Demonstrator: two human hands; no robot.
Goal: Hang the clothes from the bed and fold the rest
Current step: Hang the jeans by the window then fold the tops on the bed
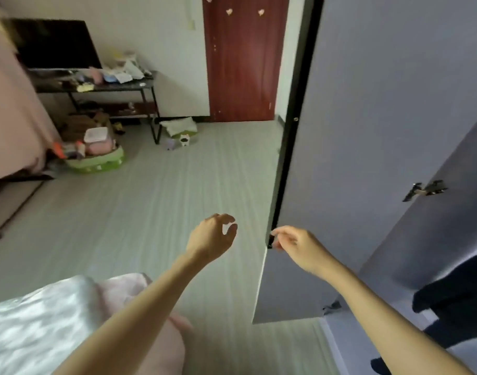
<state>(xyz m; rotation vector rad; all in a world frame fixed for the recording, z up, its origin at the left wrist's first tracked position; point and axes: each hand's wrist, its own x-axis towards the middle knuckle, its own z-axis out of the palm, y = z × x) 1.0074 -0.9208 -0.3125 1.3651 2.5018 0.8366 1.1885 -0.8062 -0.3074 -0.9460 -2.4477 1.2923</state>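
Now: opening the wardrobe

Wardrobe door (367, 131) stands ajar at right, dark clothes (453, 315) inside; the bed (42, 320) lies lower left. Right hand (294, 243) pinches the door's edge; left hand (214, 236) hangs loosely curled, holding nothing. Best to swing the door wide, gripping its edge, before fetching anything.

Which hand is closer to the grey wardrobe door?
The right hand. Its fingertips are at the black edge of the wardrobe door, touching or nearly so. The left hand hangs over the floor, apart from the door, holding nothing.
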